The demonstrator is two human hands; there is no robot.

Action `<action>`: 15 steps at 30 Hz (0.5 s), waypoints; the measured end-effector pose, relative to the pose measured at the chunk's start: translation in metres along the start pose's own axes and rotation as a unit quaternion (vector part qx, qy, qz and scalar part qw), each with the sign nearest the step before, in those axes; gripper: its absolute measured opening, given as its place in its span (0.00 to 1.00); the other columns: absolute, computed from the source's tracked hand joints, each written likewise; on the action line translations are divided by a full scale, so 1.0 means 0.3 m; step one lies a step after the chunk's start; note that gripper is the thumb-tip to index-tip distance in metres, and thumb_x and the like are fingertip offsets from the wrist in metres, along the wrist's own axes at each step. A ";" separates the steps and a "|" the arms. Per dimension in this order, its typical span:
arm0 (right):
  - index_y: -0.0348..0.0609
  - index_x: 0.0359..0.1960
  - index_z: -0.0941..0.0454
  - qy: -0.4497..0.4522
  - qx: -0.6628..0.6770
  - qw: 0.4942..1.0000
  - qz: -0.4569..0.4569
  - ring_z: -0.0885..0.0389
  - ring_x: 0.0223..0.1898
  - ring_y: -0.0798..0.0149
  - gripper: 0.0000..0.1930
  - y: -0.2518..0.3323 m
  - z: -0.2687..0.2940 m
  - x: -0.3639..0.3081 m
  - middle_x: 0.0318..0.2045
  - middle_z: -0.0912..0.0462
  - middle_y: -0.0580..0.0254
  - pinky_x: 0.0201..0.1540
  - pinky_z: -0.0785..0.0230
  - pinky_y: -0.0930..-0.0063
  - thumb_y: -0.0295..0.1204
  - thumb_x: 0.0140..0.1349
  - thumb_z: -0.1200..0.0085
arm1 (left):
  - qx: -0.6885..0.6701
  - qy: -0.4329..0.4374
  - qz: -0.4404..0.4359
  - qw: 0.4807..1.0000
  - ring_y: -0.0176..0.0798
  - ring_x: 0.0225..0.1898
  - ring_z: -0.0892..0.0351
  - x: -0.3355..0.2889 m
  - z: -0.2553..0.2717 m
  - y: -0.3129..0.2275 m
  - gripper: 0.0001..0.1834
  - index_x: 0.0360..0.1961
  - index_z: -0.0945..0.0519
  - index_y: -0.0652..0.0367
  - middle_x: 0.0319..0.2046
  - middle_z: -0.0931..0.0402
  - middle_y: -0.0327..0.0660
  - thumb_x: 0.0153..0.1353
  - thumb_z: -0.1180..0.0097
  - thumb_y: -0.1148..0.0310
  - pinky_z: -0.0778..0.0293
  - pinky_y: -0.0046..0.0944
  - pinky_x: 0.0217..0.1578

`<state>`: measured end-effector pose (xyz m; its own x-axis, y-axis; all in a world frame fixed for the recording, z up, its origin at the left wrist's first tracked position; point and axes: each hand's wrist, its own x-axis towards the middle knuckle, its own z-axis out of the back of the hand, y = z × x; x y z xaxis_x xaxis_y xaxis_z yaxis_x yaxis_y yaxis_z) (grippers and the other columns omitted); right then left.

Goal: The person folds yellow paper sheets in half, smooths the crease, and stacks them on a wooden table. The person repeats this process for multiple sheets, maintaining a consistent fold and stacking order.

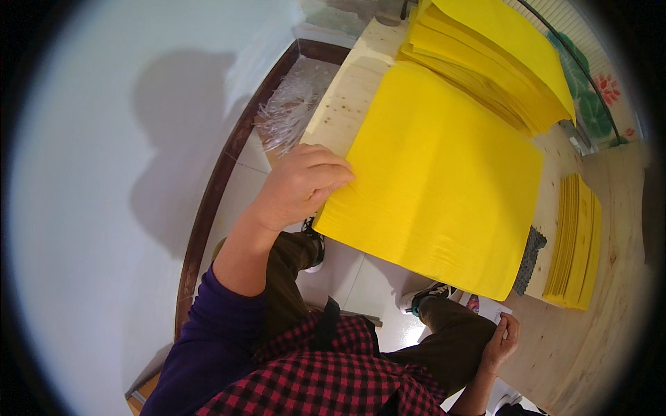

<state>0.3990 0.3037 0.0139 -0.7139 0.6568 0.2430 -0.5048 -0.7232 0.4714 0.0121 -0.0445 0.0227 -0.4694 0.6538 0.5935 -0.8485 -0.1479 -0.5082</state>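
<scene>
A large yellow felt-like sheet [430, 187] lies on the pale wooden table, its front edge reaching past the table's near side. With fingers pinched together, my left hand [305, 182] grips this sheet by its left edge. Lower right, my right hand [502, 341] has its fingers closed on the edge of a small white printed card [491, 308] with a coloured picture. Part of the card is hidden behind the yellow sheet's corner and my knee. A dark grey piece with a jagged edge [531, 258] shows beside the sheet's right edge.
Behind the sheet rises a thick, curling stack of yellow sheets [479, 62]. Folded yellow pieces [574, 243] stand in a row on the wooden table [610, 277] to the right. A white wall [90, 208] borders the left, with shredded clear strips [295, 100] on the floor.
</scene>
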 end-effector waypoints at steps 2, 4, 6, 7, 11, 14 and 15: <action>0.35 0.39 0.21 0.001 0.006 1.000 -0.005 0.22 0.41 0.55 0.07 -0.004 0.000 -0.002 0.37 0.20 0.52 0.45 0.29 0.66 0.22 0.65 0.52 | -0.004 -0.006 0.008 1.000 0.47 0.38 0.22 0.004 -0.002 -0.005 0.07 0.33 0.18 0.59 0.36 0.19 0.41 0.51 0.41 0.78 0.29 0.43 0.39; 0.35 0.39 0.21 -0.002 0.000 1.000 0.000 0.22 0.40 0.56 0.07 -0.009 0.000 -0.004 0.37 0.20 0.52 0.44 0.29 0.66 0.22 0.65 0.52 | -0.017 -0.011 0.018 1.000 0.47 0.37 0.22 0.008 -0.004 -0.008 0.07 0.33 0.18 0.60 0.35 0.19 0.41 0.51 0.41 0.78 0.28 0.42 0.39; 0.35 0.39 0.21 -0.004 -0.002 1.000 0.001 0.22 0.40 0.56 0.07 -0.013 -0.001 -0.006 0.37 0.20 0.52 0.44 0.29 0.67 0.22 0.65 0.52 | -0.035 -0.011 0.029 0.999 0.47 0.37 0.22 0.010 -0.002 -0.008 0.06 0.33 0.18 0.60 0.34 0.19 0.41 0.52 0.41 0.78 0.28 0.42 0.38; 0.35 0.39 0.21 -0.005 0.001 1.000 -0.001 0.22 0.40 0.57 0.07 -0.015 -0.001 -0.007 0.37 0.20 0.52 0.43 0.29 0.67 0.22 0.65 0.52 | -0.036 -0.015 0.030 0.999 0.47 0.37 0.22 0.011 -0.001 -0.009 0.06 0.33 0.18 0.61 0.34 0.19 0.41 0.52 0.41 0.78 0.28 0.42 0.38; 0.35 0.38 0.21 -0.009 0.002 1.000 -0.002 0.22 0.39 0.57 0.06 -0.014 0.002 -0.009 0.36 0.20 0.53 0.42 0.29 0.67 0.21 0.64 0.51 | -0.045 -0.025 0.044 0.998 0.47 0.37 0.21 0.010 -0.002 -0.013 0.06 0.33 0.18 0.61 0.34 0.18 0.42 0.52 0.41 0.78 0.27 0.42 0.37; 0.35 0.38 0.21 -0.010 0.002 1.000 0.002 0.22 0.38 0.57 0.06 -0.006 0.005 -0.008 0.36 0.20 0.53 0.42 0.28 0.67 0.22 0.64 0.51 | -0.054 -0.013 0.051 0.997 0.44 0.38 0.20 0.006 0.002 -0.017 0.08 0.34 0.17 0.62 0.36 0.18 0.43 0.52 0.42 0.80 0.26 0.39 0.39; 0.35 0.38 0.21 -0.007 0.000 1.000 0.000 0.22 0.38 0.57 0.07 -0.004 0.006 -0.007 0.36 0.20 0.52 0.41 0.28 0.67 0.22 0.64 0.51 | -0.057 -0.006 0.052 0.997 0.43 0.38 0.20 0.005 0.004 -0.018 0.09 0.34 0.17 0.63 0.37 0.17 0.43 0.52 0.43 0.82 0.26 0.38 0.41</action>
<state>0.4021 0.3035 0.0144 -0.7070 0.6601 0.2538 -0.5050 -0.7224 0.4723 0.0158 -0.0435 0.0271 -0.5569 0.6302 0.5411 -0.7622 -0.1289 -0.6343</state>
